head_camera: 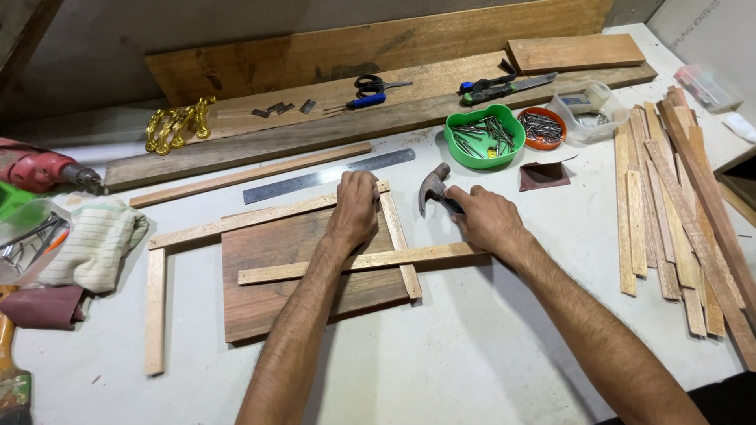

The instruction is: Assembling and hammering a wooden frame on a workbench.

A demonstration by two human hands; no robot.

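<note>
My left hand (354,208) presses down on the corner where a long thin wood strip (252,220) meets a short upright strip (400,244), over a dark wooden board (268,307). My right hand (488,220) grips the handle of a claw hammer (433,187), its head resting just right of that corner. A second long strip (276,273) lies across the board under my forearm. Another strip (155,311) lies upright at the left.
A steel ruler (315,179) lies behind the strips. A green bowl (482,135) and an orange dish (542,127) hold nails. Several wood strips (677,212) are piled at right. Scissors, screwdriver and planks lie at the back; a drill (39,169) and cloth at left.
</note>
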